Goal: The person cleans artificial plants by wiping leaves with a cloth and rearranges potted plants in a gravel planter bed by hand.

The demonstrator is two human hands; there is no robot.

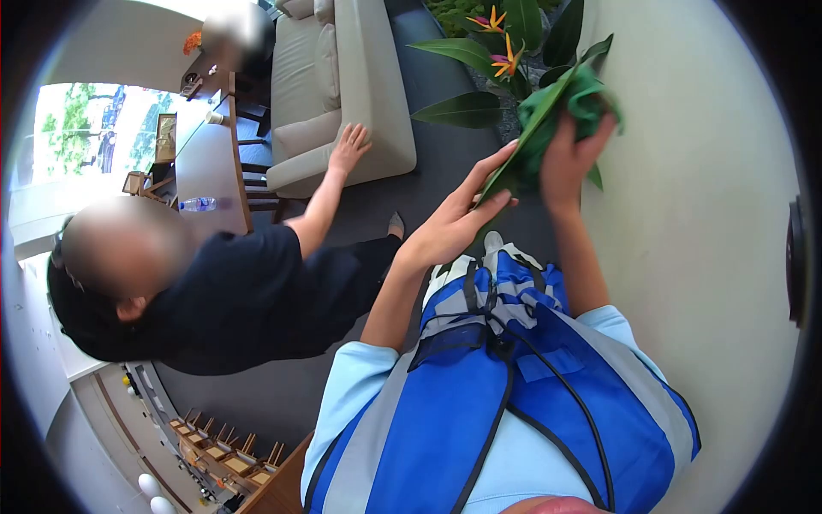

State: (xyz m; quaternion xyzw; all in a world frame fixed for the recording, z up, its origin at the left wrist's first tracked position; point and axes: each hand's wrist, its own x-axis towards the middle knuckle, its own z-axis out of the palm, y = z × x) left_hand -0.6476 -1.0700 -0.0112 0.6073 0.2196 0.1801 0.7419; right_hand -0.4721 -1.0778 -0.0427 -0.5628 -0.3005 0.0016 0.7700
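A long green leaf [535, 128] slants up from my left hand [458, 214], whose fingers and thumb are closed round its lower part. My right hand [569, 163] is at the upper half of the leaf, closed on a bunched green cloth [586, 107] that lies against the leaf's surface. The cloth is slightly blurred and hides part of the fingers. Behind the leaf stand more leaves of the plant [467, 110] and orange flowers [507, 58].
Another person [248, 291] in dark clothes stands at the left, one hand [349, 150] stretched toward the beige sofa [377, 94]. A table [205, 163] with a plastic bottle [198, 204] is beyond. A pale wall [693, 214] runs close along my right side.
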